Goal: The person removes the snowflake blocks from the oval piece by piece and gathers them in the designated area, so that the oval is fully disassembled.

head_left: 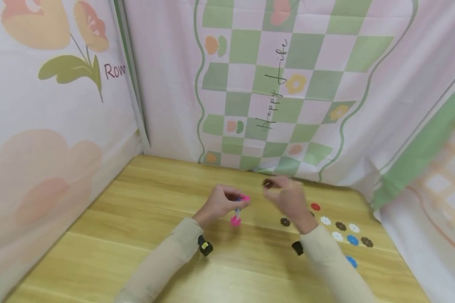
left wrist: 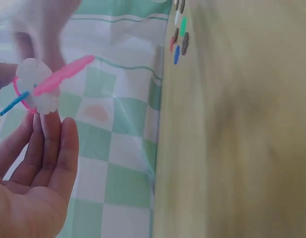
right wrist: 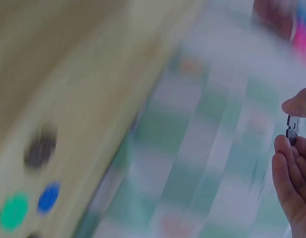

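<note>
My left hand (head_left: 219, 205) pinches a small joined piece of flower-shaped interlocking discs above the wooden table. In the left wrist view its white disc (left wrist: 31, 73) has a pink disc (left wrist: 66, 74) and a blue disc (left wrist: 13, 104) slotted in edgewise. Another pink disc (head_left: 235, 221) hangs at the low end of the piece in the head view. To the right and slightly farther off, my right hand (head_left: 290, 202) holds a single dark disc (right wrist: 292, 129) between thumb and fingers, apart from the joined piece. That hand is blurred in the head view.
Loose discs lie on the wooden table (head_left: 136, 235) at the right, among them a red disc (head_left: 315, 206), a white disc (head_left: 325, 220), a blue disc (head_left: 352, 240) and a brown disc (head_left: 285, 221). A patterned curtain (head_left: 242, 75) hangs behind the table's far edge.
</note>
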Motion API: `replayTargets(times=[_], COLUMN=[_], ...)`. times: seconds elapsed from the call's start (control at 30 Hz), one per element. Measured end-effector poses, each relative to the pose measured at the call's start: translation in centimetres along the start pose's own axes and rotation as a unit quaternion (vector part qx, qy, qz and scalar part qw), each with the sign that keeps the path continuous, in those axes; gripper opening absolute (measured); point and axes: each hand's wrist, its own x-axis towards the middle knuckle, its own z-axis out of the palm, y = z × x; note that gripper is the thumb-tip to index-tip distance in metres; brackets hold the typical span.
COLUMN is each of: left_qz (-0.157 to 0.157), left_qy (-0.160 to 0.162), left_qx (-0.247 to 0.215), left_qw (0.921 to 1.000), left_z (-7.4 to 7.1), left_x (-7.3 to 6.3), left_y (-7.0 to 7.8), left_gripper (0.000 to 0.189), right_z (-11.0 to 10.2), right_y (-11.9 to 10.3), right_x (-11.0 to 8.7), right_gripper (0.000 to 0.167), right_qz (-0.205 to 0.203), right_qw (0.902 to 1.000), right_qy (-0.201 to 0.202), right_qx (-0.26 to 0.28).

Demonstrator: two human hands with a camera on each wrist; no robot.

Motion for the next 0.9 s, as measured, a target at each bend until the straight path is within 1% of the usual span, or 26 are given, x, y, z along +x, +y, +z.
replayTargets(times=[0.07,0.1,0.13,0.17,0.23,0.27,0.3,0.33,0.4,0.47,0.5,0.6,0.67,0.7,0.77,0.8,0.9], left_qz=[-0.01,-0.016,-0.019,-0.019,-0.016,-0.013,-0.01,-0.008,-0.003,-0.001,0.0,-0.001,-0.005,-0.005,-0.007,-0.008,-0.007], left_qy=[-0.001,0.002,0.007,0.013,0.022,0.025,0.026,0.025,0.02,0.02,0.022,0.025,0.025,0.025,0.026,0.027,0.028], left_qx=[0.003,0.005,0.006,0.007,0.011,0.012,0.011,0.01,0.011,0.013,0.014,0.022,0.028,0.03,0.034,0.036,0.039], left_qw=[0.9999,0.9999,0.9998,0.9997,0.9996,0.9995,0.9996,0.9996,0.9997,0.9997,0.9997,0.9994,0.9993,0.9992,0.999,0.999,0.9988], left_z=[-0.6,-0.9,-1.3,-1.7,-2.5,-2.8,-3.1,-3.4,-3.6,-3.8,-3.8,-3.8,-3.9,-3.9,-4.1,-4.1,-4.4], left_x=[-0.5,-0.7,-1.0,-1.1,-1.3,-1.4,-1.4,-1.4,-1.3,-1.4,-1.4,-1.6,-1.8,-1.9,-1.9,-1.9,-2.1], left_y=[-0.4,-0.6,-0.8,-1.0,-1.4,-1.5,-1.6,-1.7,-1.8,-2.0,-2.0,-1.9,-1.8,-1.8,-1.8,-1.8,-1.8], left_gripper=[0.022,0.021,0.021,0.021,0.021,0.022,0.023,0.025,0.026,0.026,0.026,0.026,0.026,0.026,0.027,0.027,0.028], right_z=[-1.7,-2.8,-4.0,-5.0,-6.9,-7.6,-8.2,-8.6,-9.3,-9.7,-9.8,-10.1,-10.3,-10.3,-10.3,-10.2,-9.8], right_y=[2.6,4.0,5.3,6.6,8.9,10.1,11.2,12.2,14.0,15.4,15.9,17.0,17.4,17.6,18.0,18.2,18.8], right_x=[-0.4,-0.6,-1.0,-1.3,-2.0,-2.4,-2.8,-3.3,-4.4,-5.6,-6.1,-7.7,-8.9,-9.4,-10.5,-11.0,-12.1], right_gripper=[0.024,0.025,0.026,0.028,0.033,0.035,0.035,0.034,0.031,0.026,0.024,0.023,0.023,0.023,0.024,0.024,0.023], right_qz=[0.049,0.083,0.117,0.154,0.222,0.242,0.25,0.252,0.244,0.223,0.216,0.215,0.222,0.235,0.252,0.257,0.262], right_qw=[0.9987,0.9964,0.9921,0.985,0.9624,0.9516,0.944,0.9395,0.935,0.9358,0.9346,0.9248,0.9192,0.9141,0.9083,0.9071,0.9085], right_qy=[-0.002,-0.017,-0.043,-0.077,-0.156,-0.189,-0.214,-0.232,-0.257,-0.272,-0.281,-0.312,-0.324,-0.329,-0.333,-0.332,-0.325], right_qx=[-0.011,-0.011,-0.012,-0.011,-0.012,-0.012,-0.013,-0.014,-0.015,-0.024,-0.027,-0.032,-0.03,-0.028,-0.024,-0.025,-0.026])
